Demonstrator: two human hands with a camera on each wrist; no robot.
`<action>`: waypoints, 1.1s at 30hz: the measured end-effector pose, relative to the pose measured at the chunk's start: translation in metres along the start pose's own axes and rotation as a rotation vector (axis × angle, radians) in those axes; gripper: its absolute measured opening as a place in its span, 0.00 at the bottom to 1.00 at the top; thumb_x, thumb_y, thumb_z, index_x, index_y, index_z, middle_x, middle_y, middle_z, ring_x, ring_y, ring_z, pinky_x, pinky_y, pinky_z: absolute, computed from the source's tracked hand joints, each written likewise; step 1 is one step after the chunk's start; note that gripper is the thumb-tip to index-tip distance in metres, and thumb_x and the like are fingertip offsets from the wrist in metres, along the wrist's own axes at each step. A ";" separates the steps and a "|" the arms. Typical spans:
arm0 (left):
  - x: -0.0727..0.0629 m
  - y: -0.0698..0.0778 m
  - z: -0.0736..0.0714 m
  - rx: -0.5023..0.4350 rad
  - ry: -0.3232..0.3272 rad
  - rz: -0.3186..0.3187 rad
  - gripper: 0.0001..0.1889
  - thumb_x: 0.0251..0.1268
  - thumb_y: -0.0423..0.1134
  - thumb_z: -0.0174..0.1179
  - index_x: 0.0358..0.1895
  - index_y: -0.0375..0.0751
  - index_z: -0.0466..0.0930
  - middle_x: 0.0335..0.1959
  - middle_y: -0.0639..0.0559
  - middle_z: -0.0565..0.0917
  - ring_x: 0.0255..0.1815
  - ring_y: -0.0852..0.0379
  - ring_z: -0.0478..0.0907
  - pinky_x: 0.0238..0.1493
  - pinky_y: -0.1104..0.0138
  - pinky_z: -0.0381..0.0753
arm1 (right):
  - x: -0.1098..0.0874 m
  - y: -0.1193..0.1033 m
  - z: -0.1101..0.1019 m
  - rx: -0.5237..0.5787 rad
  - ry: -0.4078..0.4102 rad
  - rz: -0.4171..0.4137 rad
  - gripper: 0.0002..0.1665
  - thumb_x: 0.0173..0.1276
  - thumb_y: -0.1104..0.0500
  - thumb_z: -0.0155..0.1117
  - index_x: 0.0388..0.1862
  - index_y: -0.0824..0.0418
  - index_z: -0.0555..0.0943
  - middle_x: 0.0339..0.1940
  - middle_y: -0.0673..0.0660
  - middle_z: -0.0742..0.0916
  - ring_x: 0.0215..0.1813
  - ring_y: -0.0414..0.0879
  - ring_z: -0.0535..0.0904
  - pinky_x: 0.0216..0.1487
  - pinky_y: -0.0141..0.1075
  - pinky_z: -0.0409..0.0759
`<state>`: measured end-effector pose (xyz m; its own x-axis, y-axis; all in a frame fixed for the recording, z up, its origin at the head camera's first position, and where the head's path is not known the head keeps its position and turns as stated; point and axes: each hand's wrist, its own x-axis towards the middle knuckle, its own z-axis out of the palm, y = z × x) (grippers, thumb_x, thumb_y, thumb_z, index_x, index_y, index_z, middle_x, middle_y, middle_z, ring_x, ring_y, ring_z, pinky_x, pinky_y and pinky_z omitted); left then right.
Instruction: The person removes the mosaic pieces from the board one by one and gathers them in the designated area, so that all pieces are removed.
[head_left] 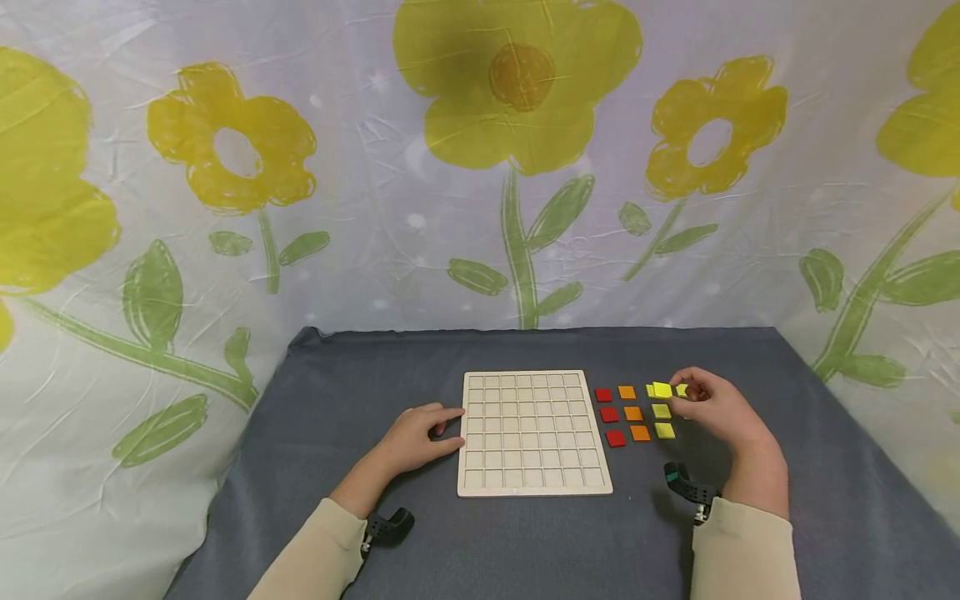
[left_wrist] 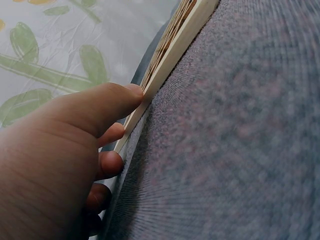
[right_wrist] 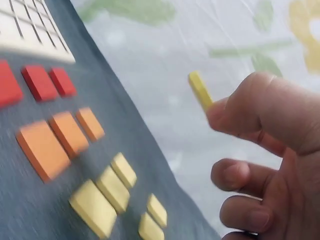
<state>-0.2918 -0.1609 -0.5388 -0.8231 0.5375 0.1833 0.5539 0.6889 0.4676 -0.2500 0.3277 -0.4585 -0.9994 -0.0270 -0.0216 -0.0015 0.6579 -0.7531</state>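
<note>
My right hand (head_left: 716,408) pinches a small square yellow tile (head_left: 662,390) between thumb and fingertips. In the right wrist view the pinched tile (right_wrist: 200,91) shows edge-on, held up over the cloth, while the other fingers curl loosely. Below it lie a row of pale yellow tiles (head_left: 664,431) and two more yellow tiles (right_wrist: 157,210), the latter mostly behind the hand in the head view. A wooden grid board (head_left: 534,492) lies flat in the middle. My left hand (head_left: 411,439) touches the board's left edge with thumb and fingertips, as the left wrist view also shows at the wooden rim (left_wrist: 162,70).
Between board and yellow tiles stand a column of three red tiles (head_left: 609,415) and a column of three orange tiles (head_left: 633,413). Dark grey cloth (head_left: 510,550) covers the table. A flower-printed curtain (head_left: 360,167) hangs behind and at both sides.
</note>
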 end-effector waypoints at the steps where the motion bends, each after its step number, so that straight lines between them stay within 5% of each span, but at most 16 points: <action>1: 0.000 0.000 0.000 0.002 -0.001 0.001 0.27 0.68 0.53 0.69 0.67 0.48 0.82 0.27 0.60 0.68 0.24 0.64 0.58 0.33 0.66 0.62 | -0.002 0.004 -0.002 -0.002 -0.003 0.012 0.18 0.74 0.58 0.66 0.57 0.65 0.75 0.37 0.58 0.70 0.40 0.53 0.68 0.38 0.47 0.67; 18: -0.003 0.001 -0.001 -0.009 0.008 0.011 0.26 0.69 0.52 0.69 0.67 0.47 0.81 0.27 0.61 0.67 0.23 0.64 0.55 0.33 0.65 0.61 | -0.012 0.052 -0.019 -0.047 -0.115 0.201 0.23 0.73 0.53 0.65 0.58 0.69 0.76 0.40 0.61 0.77 0.42 0.56 0.71 0.41 0.46 0.68; 24: -0.003 0.003 -0.002 -0.013 0.018 0.022 0.26 0.68 0.51 0.69 0.67 0.47 0.82 0.27 0.61 0.67 0.24 0.64 0.56 0.33 0.65 0.62 | -0.008 0.057 -0.019 -0.081 -0.123 0.197 0.21 0.69 0.56 0.66 0.54 0.69 0.78 0.53 0.71 0.78 0.50 0.62 0.70 0.47 0.50 0.68; 33: -0.001 0.004 -0.001 -0.011 0.009 0.003 0.26 0.69 0.51 0.69 0.66 0.48 0.82 0.27 0.61 0.68 0.24 0.64 0.57 0.32 0.66 0.62 | -0.006 0.058 -0.017 -0.085 -0.116 0.198 0.18 0.70 0.58 0.65 0.52 0.69 0.79 0.53 0.71 0.78 0.49 0.62 0.71 0.47 0.51 0.69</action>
<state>-0.2887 -0.1591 -0.5363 -0.8223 0.5355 0.1924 0.5554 0.6817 0.4763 -0.2444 0.3788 -0.4911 -0.9699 0.0254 -0.2422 0.1859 0.7198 -0.6689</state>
